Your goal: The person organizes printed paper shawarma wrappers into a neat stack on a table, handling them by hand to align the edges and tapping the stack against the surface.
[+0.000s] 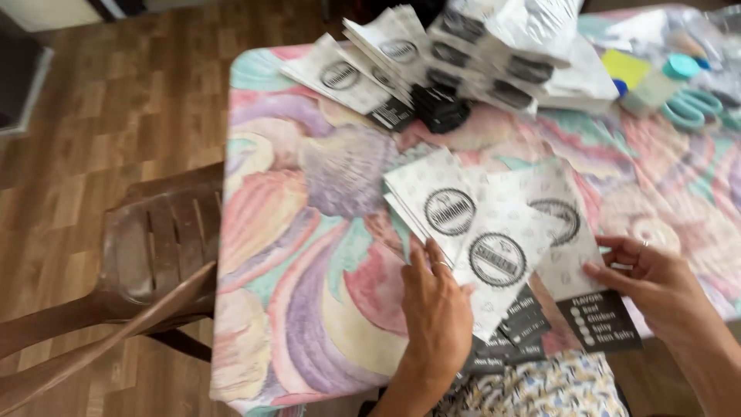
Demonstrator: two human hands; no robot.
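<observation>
The left hand (436, 309) lies flat, palm down and fingers spread, on a fanned stack of white paper bags (482, 239) at the near edge of the desk (309, 255). Each bag carries a round black stamp and a black band at its near end. The hand presses on the near left part of the fan and grips nothing; a ring shows on one finger.

The right hand (656, 282) is at the right side of the same fan. Its thumb and fingers pinch the right edge of the rightmost bag (575, 262), whose black band hangs just past the near desk edge. A ring shows on this hand too.

The desk wears a cloth of pastel swirls in pink, purple, green and cream. At the far side, well apart from the hands, a larger heap of the same bags (432, 62) lies spread out, some with black bands showing. To the far right lie teal scissors (691, 108), a yellow pad (625, 68) and a small teal cap (681, 66), all somewhat blurred.

Left of the desk stands a brown plastic chair (154, 262) on a wooden floor (100, 100). Patterned fabric (540, 390) shows at the near edge, below the hands.
</observation>
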